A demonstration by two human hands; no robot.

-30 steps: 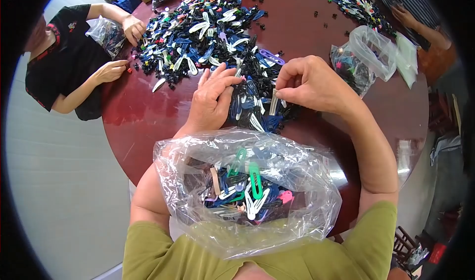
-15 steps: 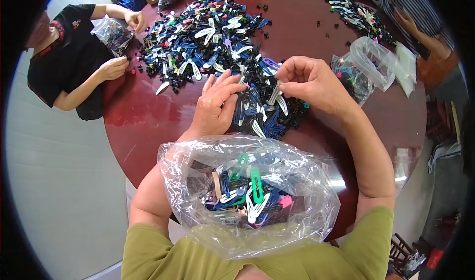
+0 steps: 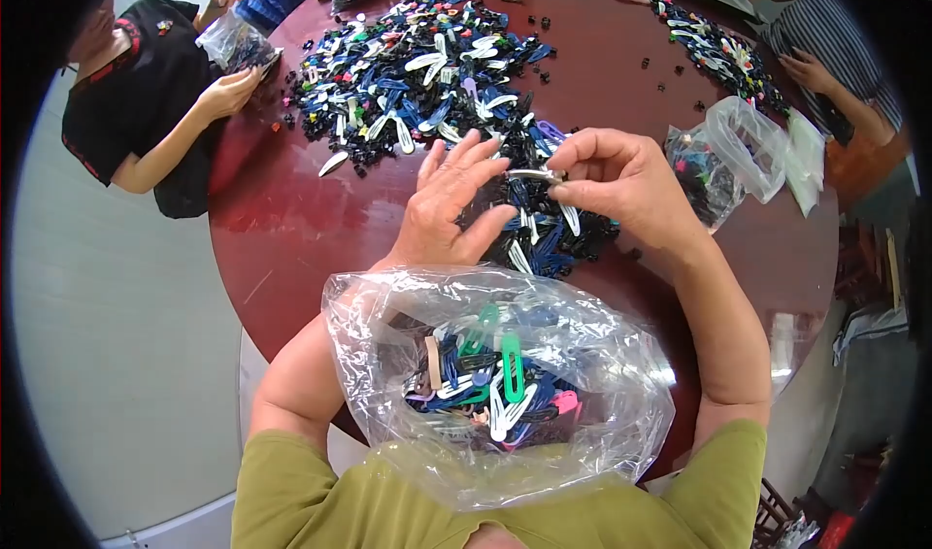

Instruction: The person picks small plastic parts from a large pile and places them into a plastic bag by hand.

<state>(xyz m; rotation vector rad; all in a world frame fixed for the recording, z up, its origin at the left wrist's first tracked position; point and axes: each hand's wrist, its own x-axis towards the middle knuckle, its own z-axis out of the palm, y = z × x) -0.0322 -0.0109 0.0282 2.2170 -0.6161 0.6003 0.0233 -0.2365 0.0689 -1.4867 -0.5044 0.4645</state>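
Observation:
My right hand point(image 3: 616, 182) pinches a silvery hair clip point(image 3: 532, 174) between thumb and fingers, above the near end of the pile. To its left, my left hand point(image 3: 449, 199) is spread with thumb and fingers apart, holding nothing. The clip's free end points toward its fingers. Under both hands lie black, white and navy hair clips point(image 3: 551, 248), part of a big mixed pile point(image 3: 388, 83). Nearest my body, a clear plastic bag point(image 3: 621, 394) lies wide open with green, white, navy and pink clips inside.
On the left a person in black point(image 3: 146, 83) holds a small bag of clips point(image 3: 236, 44). A person in stripes point(image 3: 835, 34) is at the upper right by a smaller pile point(image 3: 718, 49). Another clear bag point(image 3: 709, 166) rests on the red table point(image 3: 282, 248) at right.
My left hand has opened wider, its thumb away from the fingers. The clip in my right hand has turned from upright to nearly level. The person at left has raised one hand.

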